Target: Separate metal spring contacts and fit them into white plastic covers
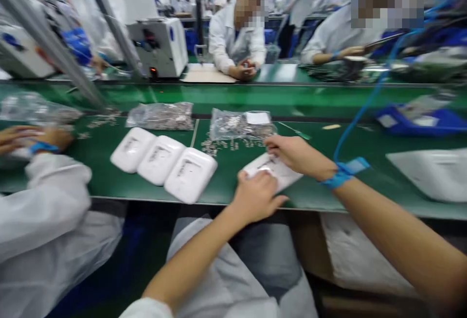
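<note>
White rounded plastic casing [286, 176] lies under left hand [257, 195], thumb wide; right hand [298, 154] bunched at far edge, hold unclear.

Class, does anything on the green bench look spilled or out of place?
Small metallic parts lie scattered on the green bench, outside the clear plastic bag with the white label; they look spilled, though perhaps set out deliberately.
</note>
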Demonstrator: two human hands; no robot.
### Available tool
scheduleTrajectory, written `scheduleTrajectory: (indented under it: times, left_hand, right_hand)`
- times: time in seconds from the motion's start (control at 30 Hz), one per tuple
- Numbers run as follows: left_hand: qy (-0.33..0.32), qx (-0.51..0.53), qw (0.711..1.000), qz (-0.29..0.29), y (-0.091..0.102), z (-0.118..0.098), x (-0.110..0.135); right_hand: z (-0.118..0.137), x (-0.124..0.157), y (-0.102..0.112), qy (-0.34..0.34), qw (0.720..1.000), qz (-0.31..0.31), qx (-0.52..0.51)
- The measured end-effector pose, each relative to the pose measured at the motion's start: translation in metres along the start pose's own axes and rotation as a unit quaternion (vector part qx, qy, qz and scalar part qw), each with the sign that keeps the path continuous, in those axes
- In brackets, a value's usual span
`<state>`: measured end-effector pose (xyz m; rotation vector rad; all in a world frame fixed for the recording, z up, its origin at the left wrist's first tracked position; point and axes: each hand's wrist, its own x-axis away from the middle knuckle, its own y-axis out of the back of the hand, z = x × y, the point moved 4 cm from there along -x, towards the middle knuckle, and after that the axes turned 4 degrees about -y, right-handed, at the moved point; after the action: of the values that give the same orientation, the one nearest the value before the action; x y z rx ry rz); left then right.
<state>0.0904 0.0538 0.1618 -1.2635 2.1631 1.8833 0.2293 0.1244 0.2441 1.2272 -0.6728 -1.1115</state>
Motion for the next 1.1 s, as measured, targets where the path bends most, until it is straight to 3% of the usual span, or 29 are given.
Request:
scheduleTrajectory:
  times: [0.13,0.3,0.7,0.93,1.1]
  left_hand:
    - [-0.016,0.024,0.998,-0.058,0.009,0.022,0.019]
    - [-0.006,0.069,0.996,-0.052,0.013,0.029,0.028]
    - [0.008,0.048,0.998,-0.036,0.013,0.025,0.026]
    - [0.008,0.057,0.998,-0.039,0.013,0.026,0.026]
    - [0.012,0.055,0.998,-0.035,0.013,0.026,0.026]
  right_hand:
    - [0.005,0.020,-0.013,0.079,0.993,0.039,0.083]
    - [0.021,0.015,-0.027,0.150,0.976,0.017,0.158]
    - [0.017,0.006,-0.036,0.166,0.977,0.001,0.137]
    - [0.018,0.002,-0.036,0.177,0.975,0.046,0.127]
    - [0.018,0.003,-0.036,0.162,0.974,0.035,0.154]
